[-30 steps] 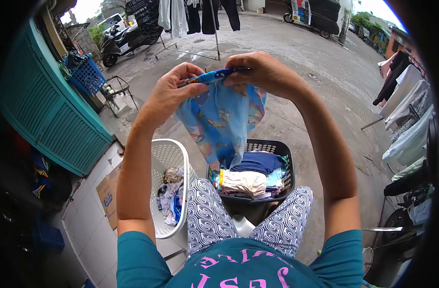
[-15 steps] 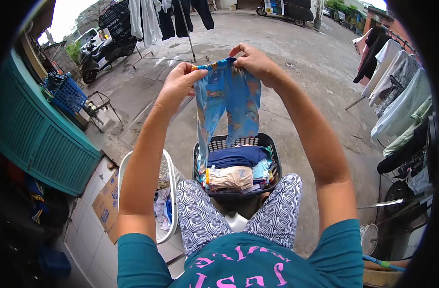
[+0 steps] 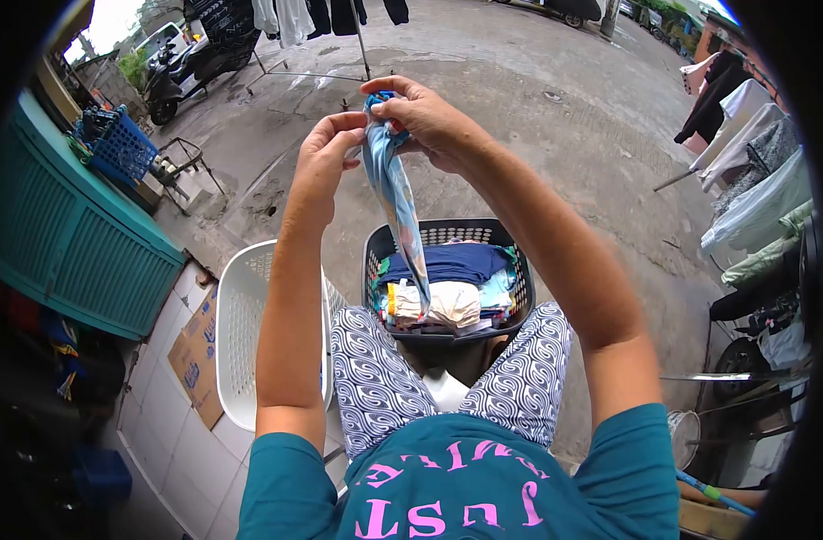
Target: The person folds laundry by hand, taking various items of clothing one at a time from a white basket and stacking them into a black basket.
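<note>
Light-blue patterned children's trousers (image 3: 395, 193) hang gathered into a narrow strip in front of me. My right hand (image 3: 420, 117) grips them by the bunched waistband at the top. The closed fingertips of my left hand (image 3: 330, 148) pinch at the fabric's left edge, just below the waistband. Below, the lower end of the trousers hangs over a black laundry basket (image 3: 371, 270). In that basket lie folded clothes, among them a navy garment (image 3: 447, 262) and a cream one (image 3: 452, 303).
A white basket (image 3: 240, 351) stands left of my knees, partly hidden by my left forearm. Flattened cardboard (image 3: 195, 369) lies on the tiles. Clothes hang on a rack (image 3: 753, 180) at right and another (image 3: 364, 45) ahead. A blue basket (image 3: 128, 153) stands at left.
The trousers, spread wide between both hands before, are now gathered together. My right hand has moved left, close to my left hand. The view has shifted slightly.
</note>
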{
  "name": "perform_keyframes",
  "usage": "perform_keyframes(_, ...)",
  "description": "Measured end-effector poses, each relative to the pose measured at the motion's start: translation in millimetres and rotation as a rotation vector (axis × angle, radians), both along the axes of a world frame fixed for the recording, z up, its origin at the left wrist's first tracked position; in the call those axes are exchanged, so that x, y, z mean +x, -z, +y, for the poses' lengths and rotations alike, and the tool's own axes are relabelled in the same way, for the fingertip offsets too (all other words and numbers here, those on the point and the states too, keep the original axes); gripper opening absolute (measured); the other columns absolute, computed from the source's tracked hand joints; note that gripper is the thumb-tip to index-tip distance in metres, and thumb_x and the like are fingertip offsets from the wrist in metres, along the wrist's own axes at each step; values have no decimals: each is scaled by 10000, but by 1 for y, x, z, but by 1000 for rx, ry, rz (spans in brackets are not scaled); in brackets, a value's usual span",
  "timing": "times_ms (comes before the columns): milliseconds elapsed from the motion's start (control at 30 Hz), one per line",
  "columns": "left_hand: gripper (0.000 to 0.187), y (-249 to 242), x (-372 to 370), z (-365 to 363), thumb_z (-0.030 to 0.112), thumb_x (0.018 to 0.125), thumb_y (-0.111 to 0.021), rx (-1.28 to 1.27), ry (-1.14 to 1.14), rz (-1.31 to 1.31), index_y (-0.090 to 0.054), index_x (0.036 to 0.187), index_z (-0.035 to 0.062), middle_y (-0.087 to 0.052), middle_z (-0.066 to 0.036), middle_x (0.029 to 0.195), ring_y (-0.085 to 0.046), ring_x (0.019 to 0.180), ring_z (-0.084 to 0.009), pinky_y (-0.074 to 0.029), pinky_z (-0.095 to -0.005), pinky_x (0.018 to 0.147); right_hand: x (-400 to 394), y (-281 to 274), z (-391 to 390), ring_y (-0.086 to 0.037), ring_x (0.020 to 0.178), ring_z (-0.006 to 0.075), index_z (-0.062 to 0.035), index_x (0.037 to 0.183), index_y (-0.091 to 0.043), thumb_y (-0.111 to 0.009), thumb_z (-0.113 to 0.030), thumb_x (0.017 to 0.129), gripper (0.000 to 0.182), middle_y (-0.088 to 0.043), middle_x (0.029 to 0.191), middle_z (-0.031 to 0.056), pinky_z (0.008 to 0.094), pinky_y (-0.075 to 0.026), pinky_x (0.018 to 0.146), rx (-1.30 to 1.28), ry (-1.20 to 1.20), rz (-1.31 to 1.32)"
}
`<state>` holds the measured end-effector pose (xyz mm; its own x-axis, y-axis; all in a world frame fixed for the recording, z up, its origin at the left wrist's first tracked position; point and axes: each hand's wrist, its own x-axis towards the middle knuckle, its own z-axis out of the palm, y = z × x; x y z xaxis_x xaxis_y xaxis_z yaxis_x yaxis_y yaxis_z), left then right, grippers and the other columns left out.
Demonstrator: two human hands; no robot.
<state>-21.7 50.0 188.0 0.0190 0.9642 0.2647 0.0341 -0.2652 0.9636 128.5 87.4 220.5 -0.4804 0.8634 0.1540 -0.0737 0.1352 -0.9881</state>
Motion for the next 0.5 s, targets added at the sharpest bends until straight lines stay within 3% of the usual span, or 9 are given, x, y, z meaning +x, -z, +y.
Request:
perform_keyframes(67, 220, 17, -21, 1, 177, 807, -534, -61, -157, -104, -573, 1014, 110, -576, 6, 986, -518, 906, -97, -379, -265, 756, -18, 3, -6, -557, 692, 74, -69, 1158, -470, -541, -155, 827, 349, -533, 821, 43, 266, -543, 634, -12, 44, 104)
perform_keyframes(167, 214, 32, -43, -5, 187, 808, -539, -81, -224, -133, -567, 1011, 125, -573, 14, 986, -511, 914, -93, -379, -265, 755, -30, 1, -13, -491, 648, 81, -56, 1143, -472, -536, -126, 818, 338, -493, 769, 34, 261, -506, 553, 2, 75, 277)
perform_keyframes(233, 213, 41, -57, -6, 180, 810, -535, -100, -270, -169, -563, 1015, 132, -575, 18, 1007, -514, 906, -87, -379, -260, 753, -22, -1, -14, -506, 664, 80, -60, 1142, -470, -542, -139, 822, 338, -504, 785, 36, 265, -516, 563, 29, 121, 317)
perform_keyframes(367, 203, 59, -71, -15, 157, 818, -525, -110, -362, -178, -563, 1016, 136, -574, 22, 1027, -515, 893, -70, -383, -236, 728, 30, 10, -21, -565, 678, 75, -81, 1151, -445, -543, -119, 823, 345, -547, 857, 16, 274, -531, 599, -8, 211, 440)
perform_keyframes(500, 208, 95, -89, -24, 153, 823, -525, -161, -394, -167, -557, 1028, 132, -573, 19, 1029, -517, 888, -68, -387, -227, 716, 105, 70, -20, -559, 726, 65, -108, 1145, -471, -538, -109, 796, 355, -554, 875, -11, 246, -498, 608, -144, 393, 352)
